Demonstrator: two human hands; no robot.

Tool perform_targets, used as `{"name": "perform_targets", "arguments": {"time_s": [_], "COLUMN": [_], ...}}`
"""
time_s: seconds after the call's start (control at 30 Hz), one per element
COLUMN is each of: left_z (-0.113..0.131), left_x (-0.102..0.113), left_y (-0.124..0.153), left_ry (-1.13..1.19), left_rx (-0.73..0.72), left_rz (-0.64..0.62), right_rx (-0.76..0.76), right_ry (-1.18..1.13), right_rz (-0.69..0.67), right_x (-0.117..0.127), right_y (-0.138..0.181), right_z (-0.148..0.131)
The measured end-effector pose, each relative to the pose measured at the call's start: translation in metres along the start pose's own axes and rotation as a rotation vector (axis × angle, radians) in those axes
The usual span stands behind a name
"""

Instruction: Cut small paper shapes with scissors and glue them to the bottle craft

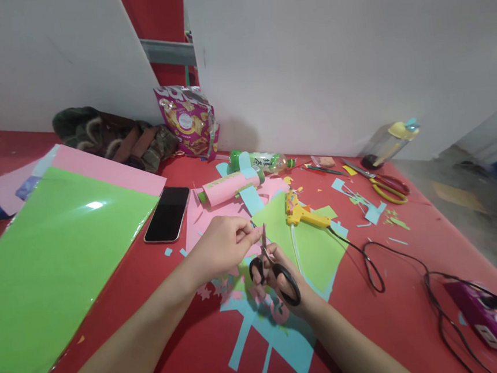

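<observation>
black-handled scissors (266,253) sat in my right grip (286,260), which was closed around the finger rings, to the left of the yellow glue gun (305,215) and nearer to me than it. the blades pointed away from me; how far they were parted i could not tell. my left grip (223,244), farther left of the glue gun, pinched a small pink scrap (260,230) between thumb and fingers, just beside the blade tips.

the glue gun lay on a green sheet (322,255), and black cord (425,275) ran off to its right, near a purple box (490,322). on my side of the glue gun a blue sheet (293,348) was spread with strips sticking out, and pink star cutouts (204,293) were scattered to the glue gun's left. beyond it and to its left were a pink-wrapped tube (227,191), a bottle (264,162) on its side and a purple snack bag (188,122). well left of the glue gun lay a phone (167,214) and a large green sheet (73,266). to its right, blue scraps (372,211) and larger scissors with red and yellow handles (391,188) lay on the red surface (375,338).
</observation>
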State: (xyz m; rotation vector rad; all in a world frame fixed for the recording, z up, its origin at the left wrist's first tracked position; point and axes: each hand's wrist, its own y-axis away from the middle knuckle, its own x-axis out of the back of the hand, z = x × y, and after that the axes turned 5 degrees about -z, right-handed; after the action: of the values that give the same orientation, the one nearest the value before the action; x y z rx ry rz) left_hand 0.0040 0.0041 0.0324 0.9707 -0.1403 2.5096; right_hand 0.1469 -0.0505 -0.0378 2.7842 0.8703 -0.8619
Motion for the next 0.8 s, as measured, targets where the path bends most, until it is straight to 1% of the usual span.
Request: {"name": "perform_targets", "arguments": {"time_s": [0.53, 0.8], "left_z": [-0.0041, -0.0042], "left_x": [0.0043, 0.0051], "left_y": [-0.0012, -0.0020], "left_ry": [-0.057, -0.015], "left_rx": [0.045, 0.048], "left_rz": [-0.052, -0.076], "right_rx": [-0.049, -0.058], "right_ry": [0.027, 0.021], "right_rz": [-0.006, -0.022], "right_x": [0.0013, 0.0011], "right_y": [0.0009, 0.0015], "right_z": [-0.0005, -0.0015]}}
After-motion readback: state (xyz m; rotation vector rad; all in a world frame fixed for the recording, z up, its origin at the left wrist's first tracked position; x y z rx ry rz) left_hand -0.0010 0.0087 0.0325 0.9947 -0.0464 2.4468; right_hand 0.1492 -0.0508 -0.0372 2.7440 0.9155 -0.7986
